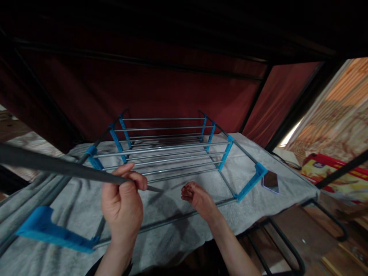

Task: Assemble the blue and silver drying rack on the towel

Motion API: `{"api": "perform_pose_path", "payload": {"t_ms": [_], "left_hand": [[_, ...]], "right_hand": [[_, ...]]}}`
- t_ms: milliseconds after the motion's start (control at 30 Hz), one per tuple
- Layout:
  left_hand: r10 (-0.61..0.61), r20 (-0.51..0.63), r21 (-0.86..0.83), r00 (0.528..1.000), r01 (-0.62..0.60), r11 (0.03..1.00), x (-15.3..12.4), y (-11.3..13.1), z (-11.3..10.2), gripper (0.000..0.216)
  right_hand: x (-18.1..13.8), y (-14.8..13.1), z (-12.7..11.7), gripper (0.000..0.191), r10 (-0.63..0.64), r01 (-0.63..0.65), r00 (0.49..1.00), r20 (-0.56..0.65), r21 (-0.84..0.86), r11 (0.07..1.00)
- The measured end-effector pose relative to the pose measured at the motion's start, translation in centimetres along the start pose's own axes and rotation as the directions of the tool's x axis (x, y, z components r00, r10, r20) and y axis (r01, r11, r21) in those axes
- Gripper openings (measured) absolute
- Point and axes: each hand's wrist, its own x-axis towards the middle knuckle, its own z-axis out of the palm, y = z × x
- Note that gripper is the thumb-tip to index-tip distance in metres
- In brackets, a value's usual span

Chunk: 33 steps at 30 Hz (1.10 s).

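Note:
My left hand [123,199] is closed around a long dark metal rod [57,165] that runs from the left edge to a tip just past my fingers. My right hand [197,197] hovers to the right of that tip, fingers curled together in a loose pinch; what it holds, if anything, is too small to make out. Both hands are above a metal rack [172,153] of thin grey bars with blue plastic brackets, lying on a grey-white cloth [244,180].
A blue bracket [51,230] sits at the near left. A small dark phone-like object [270,181] lies on the cloth at right. Dark red fabric walls stand behind. A black metal frame [276,245] and a red-yellow package [330,168] are at right.

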Motion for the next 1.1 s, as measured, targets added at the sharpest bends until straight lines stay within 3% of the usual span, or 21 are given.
{"api": "perform_pose_path", "payload": {"t_ms": [67,133,233,367,500,700,933,1100], "left_hand": [[-0.013,0.094,0.225,0.996,-0.008,0.974,-0.3,0.0,0.0,0.021],[-0.015,0.261,0.395,0.965,-0.093,0.914,-0.9,-0.5,0.3,0.024],[0.025,0.531,0.456,0.847,-0.310,0.834,-1.9,-1.4,1.2,0.033],[0.015,0.709,0.541,0.705,-0.556,0.631,-3.1,-3.2,2.1,0.040],[-0.083,0.751,0.601,0.655,-0.627,0.496,-3.9,-6.3,1.3,0.040],[-0.195,0.746,0.646,0.637,-0.617,0.449,-4.8,-10.3,-0.7,0.040],[-0.306,0.744,0.664,0.594,-0.608,0.436,-5.9,-11.7,-1.1,0.041],[-0.357,0.744,0.668,0.565,-0.603,0.436,-6.3,-12.5,-1.6,0.040]], "right_hand": [[0.0,-0.2,-0.3,0.019,-0.011,0.011,1.000,-0.022,-0.008,1.000],[0.1,-0.3,-0.5,0.017,-0.022,0.021,0.998,-0.056,-0.017,1.000],[0.4,-0.6,-1.0,0.017,-0.050,0.048,0.991,-0.123,-0.014,0.999],[0.8,-1.2,-1.6,0.019,-0.100,0.102,0.975,-0.200,0.000,0.995],[0.8,-1.8,-1.8,0.018,-0.104,0.109,0.967,-0.233,0.006,0.994],[0.9,-1.9,-2.1,0.016,-0.127,0.125,0.961,-0.245,-0.025,0.992],[1.3,-1.6,-2.7,0.023,-0.156,0.163,0.952,-0.263,0.003,0.987],[1.7,-0.9,-3.4,0.026,-0.179,0.178,0.914,-0.363,-0.037,0.983]]}}
